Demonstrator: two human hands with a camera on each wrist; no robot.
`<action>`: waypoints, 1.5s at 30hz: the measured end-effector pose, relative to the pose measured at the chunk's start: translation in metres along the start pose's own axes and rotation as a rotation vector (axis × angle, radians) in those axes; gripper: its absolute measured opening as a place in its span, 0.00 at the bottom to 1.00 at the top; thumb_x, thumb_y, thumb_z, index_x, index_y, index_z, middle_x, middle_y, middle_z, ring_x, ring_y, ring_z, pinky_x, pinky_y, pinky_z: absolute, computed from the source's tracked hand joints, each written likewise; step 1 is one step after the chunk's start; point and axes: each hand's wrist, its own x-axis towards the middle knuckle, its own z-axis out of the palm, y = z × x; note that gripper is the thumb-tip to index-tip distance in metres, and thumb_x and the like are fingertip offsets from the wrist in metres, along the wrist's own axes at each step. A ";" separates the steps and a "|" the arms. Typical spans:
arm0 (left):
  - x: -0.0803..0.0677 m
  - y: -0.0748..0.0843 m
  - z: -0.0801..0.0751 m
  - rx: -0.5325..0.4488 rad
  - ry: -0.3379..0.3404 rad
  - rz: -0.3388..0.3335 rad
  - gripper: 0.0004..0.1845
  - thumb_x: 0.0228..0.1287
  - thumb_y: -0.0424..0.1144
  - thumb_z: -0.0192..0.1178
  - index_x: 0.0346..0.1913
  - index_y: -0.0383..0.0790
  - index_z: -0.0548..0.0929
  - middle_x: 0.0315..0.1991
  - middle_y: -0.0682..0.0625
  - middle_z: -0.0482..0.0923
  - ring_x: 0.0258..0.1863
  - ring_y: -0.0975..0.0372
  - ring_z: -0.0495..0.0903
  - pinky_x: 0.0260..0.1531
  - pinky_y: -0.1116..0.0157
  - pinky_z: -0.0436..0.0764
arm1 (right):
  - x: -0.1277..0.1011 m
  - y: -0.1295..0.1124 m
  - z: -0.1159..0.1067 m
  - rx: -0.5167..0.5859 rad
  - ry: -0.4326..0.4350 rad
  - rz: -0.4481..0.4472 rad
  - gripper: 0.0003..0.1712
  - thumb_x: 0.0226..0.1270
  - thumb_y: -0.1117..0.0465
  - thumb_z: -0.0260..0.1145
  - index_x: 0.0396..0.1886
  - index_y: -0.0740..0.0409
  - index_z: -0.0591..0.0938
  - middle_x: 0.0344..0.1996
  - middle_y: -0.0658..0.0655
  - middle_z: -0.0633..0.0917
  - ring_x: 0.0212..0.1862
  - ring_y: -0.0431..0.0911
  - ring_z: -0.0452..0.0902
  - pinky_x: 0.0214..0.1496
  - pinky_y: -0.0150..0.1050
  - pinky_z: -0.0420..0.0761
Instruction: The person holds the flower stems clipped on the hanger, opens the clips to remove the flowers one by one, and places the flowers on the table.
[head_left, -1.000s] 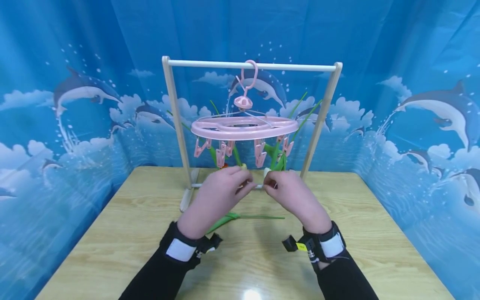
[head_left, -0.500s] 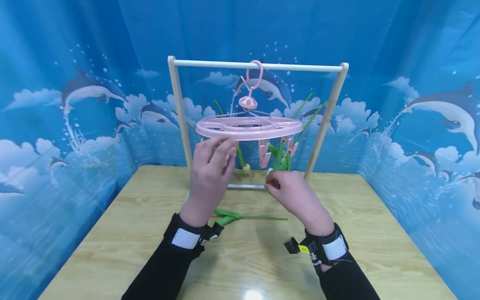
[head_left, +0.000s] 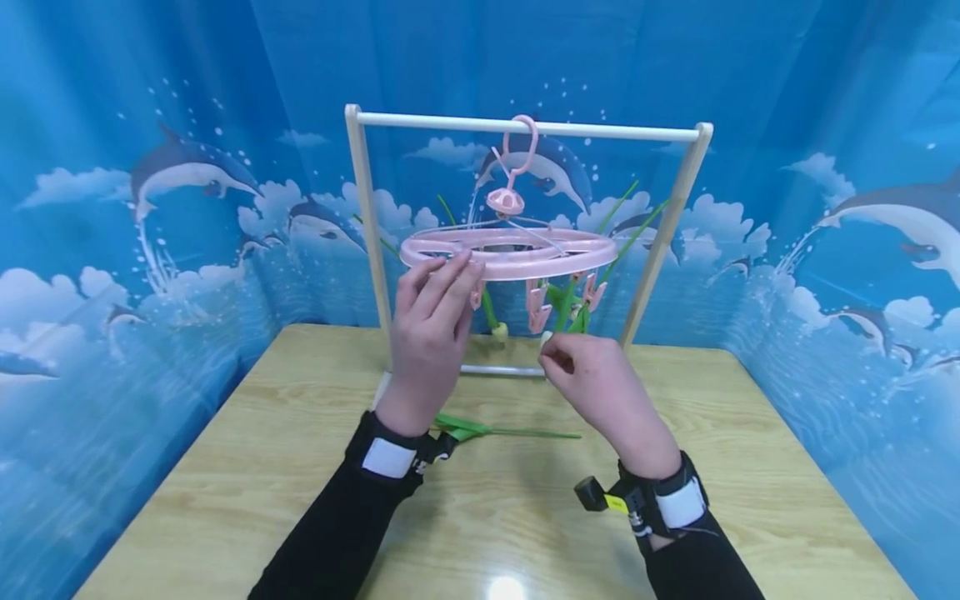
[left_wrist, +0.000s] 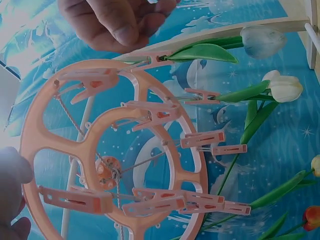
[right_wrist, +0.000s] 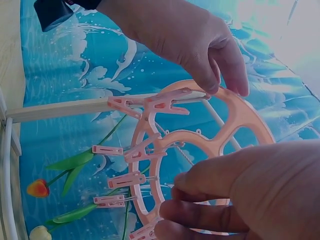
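Note:
A pink clip hanger [head_left: 525, 258] hangs by its hook from a wooden rack [head_left: 525, 127]. Several artificial tulips [left_wrist: 282, 87] are clipped to it head down. My left hand [head_left: 450, 275] is raised, and its straight fingers touch the near left rim of the hanger [right_wrist: 250, 115]. Lower down and under the clips, my right hand [head_left: 555, 358] has its fingers curled and pinches a white tulip [head_left: 546, 337] whose bud peeks above the fingertips. The stem is hidden by the hand.
One loose green stem [head_left: 525, 432] with leaves lies on the wooden table [head_left: 262, 467] between my wrists. The rack's base bar [head_left: 502, 370] crosses the table behind my hands. A blue dolphin curtain surrounds the table on three sides.
My left hand rose from beside the right hand, low over the table, up to the hanger rim. The right hand stayed in place with its pinch unchanged.

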 end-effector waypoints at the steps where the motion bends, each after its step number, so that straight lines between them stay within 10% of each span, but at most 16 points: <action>1: 0.000 -0.001 0.000 0.009 0.013 0.000 0.20 0.76 0.29 0.68 0.67 0.38 0.87 0.66 0.42 0.88 0.65 0.46 0.83 0.69 0.53 0.83 | 0.000 0.000 0.000 -0.002 0.007 -0.005 0.05 0.78 0.62 0.71 0.42 0.54 0.92 0.33 0.51 0.92 0.32 0.39 0.83 0.36 0.39 0.86; 33: 0.003 -0.016 -0.006 0.034 0.066 -0.129 0.12 0.79 0.28 0.63 0.58 0.37 0.91 0.57 0.43 0.92 0.57 0.46 0.85 0.61 0.53 0.88 | 0.024 0.015 -0.004 0.056 0.723 -0.165 0.19 0.75 0.73 0.70 0.63 0.65 0.86 0.59 0.68 0.86 0.51 0.61 0.89 0.50 0.53 0.93; 45: 0.005 -0.021 -0.004 0.014 0.067 -0.144 0.11 0.81 0.30 0.63 0.57 0.38 0.91 0.56 0.43 0.92 0.59 0.48 0.86 0.64 0.56 0.87 | 0.038 0.031 -0.007 0.015 0.724 -0.154 0.22 0.80 0.69 0.68 0.70 0.65 0.82 0.67 0.70 0.82 0.49 0.62 0.89 0.52 0.52 0.93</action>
